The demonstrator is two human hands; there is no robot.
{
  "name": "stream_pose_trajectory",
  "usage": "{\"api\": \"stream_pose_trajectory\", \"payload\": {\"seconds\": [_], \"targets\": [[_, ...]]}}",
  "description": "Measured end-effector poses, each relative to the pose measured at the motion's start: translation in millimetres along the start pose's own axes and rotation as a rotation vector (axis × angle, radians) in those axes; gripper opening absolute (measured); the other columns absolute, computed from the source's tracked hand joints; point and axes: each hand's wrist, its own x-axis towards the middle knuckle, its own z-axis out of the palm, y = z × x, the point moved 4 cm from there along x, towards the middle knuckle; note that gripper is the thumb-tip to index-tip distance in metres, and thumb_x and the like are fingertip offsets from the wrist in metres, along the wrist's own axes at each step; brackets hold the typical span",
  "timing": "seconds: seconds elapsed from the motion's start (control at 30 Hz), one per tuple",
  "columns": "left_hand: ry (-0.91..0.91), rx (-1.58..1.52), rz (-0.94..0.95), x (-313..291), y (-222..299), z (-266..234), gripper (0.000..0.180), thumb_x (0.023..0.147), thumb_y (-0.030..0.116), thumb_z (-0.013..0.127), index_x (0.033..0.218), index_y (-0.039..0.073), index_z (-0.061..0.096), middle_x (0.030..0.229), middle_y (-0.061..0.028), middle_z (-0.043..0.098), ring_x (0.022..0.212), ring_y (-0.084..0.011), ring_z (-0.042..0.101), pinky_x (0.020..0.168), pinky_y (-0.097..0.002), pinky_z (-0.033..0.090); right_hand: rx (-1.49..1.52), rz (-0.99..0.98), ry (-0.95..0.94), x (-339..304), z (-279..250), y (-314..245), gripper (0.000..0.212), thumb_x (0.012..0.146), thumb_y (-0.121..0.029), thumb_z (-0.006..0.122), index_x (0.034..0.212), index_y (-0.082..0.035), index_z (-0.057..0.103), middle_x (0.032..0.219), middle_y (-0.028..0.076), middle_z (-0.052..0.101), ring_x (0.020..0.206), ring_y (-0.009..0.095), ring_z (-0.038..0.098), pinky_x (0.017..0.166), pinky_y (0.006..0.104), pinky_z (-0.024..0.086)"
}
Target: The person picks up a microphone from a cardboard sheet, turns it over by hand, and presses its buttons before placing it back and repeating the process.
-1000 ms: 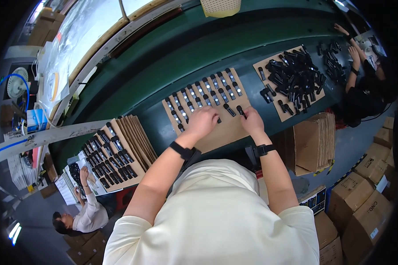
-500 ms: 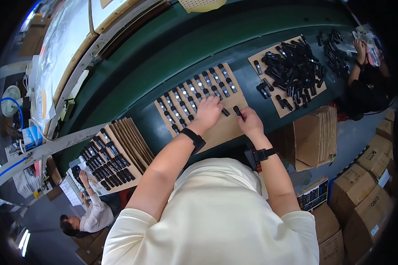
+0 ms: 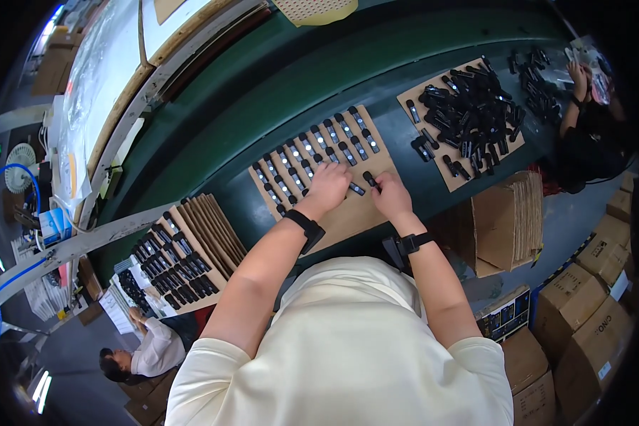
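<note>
My left hand (image 3: 328, 186) is over the middle of a flat brown cardboard sheet (image 3: 366, 213), fingers bent downward. A small black microphone (image 3: 356, 189) with a grey body pokes out at its thumb side, apparently gripped; its upper part is hidden by the hand. To the right, my right hand (image 3: 392, 197) pinches another small microphone (image 3: 369, 179) by its lower end, rounded black top upward, just above the sheet. Slanting rows of similar microphones (image 3: 331, 132), several with a bright spot, cover the sheet's far and left parts.
A heap of black microphones (image 3: 468, 113) lies on a second cardboard sheet at the right. At the left, a filled sheet (image 3: 177, 259) leans beside stacked cardboard (image 3: 213, 231). Two other people work at either end of the green table (image 3: 291, 85). Cartons (image 3: 568, 291) stand at the lower right.
Both hands have shifted slightly left, the left one also toward me. The microphone at my left hand has moved along with it. My right hand still holds its microphone.
</note>
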Motion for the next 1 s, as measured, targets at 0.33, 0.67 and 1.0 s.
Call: {"api": "stream_pose_trajectory", "payload": {"seconds": [0.33,0.67,1.0], "targets": [[-0.001,-0.033,-0.060,2.7,-1.9,-6.4,0.019,0.074,0.008,0.059,0.091,0.010,0.067,0.095,-0.0059,0.057,0.099,-0.0236,0.054,0.083,-0.0359,0.038,0.037,0.060,-0.015,0.8,13.9,-6.9,0.019,0.078,-0.010,0.068,0.092,-0.002,0.059,0.097,0.020,0.062,0.090,0.039,0.061,0.077,0.0460,0.050],[0.013,-0.039,-0.088,1.1,-5.5,-5.9,0.022,0.074,0.007,0.058,0.094,0.010,0.067,0.100,-0.0067,0.057,0.101,-0.0241,0.053,0.082,-0.0360,0.038,0.024,0.042,-0.055,5.6,19.8,-22.3,0.023,0.081,-0.011,0.066,0.099,-0.001,0.056,0.101,0.020,0.061,0.091,0.040,0.062,0.077,0.0476,0.052],[0.011,-0.047,-0.112,2.6,-5.4,-5.7,0.021,0.075,0.007,0.058,0.095,0.010,0.066,0.100,-0.0070,0.057,0.101,-0.0246,0.053,0.083,-0.0358,0.038,0.059,-0.019,0.005,5.3,21.4,-24.7,0.025,0.082,-0.012,0.067,0.101,-0.002,0.053,0.101,0.019,0.060,0.090,0.040,0.061,0.075,0.0480,0.051]]}}
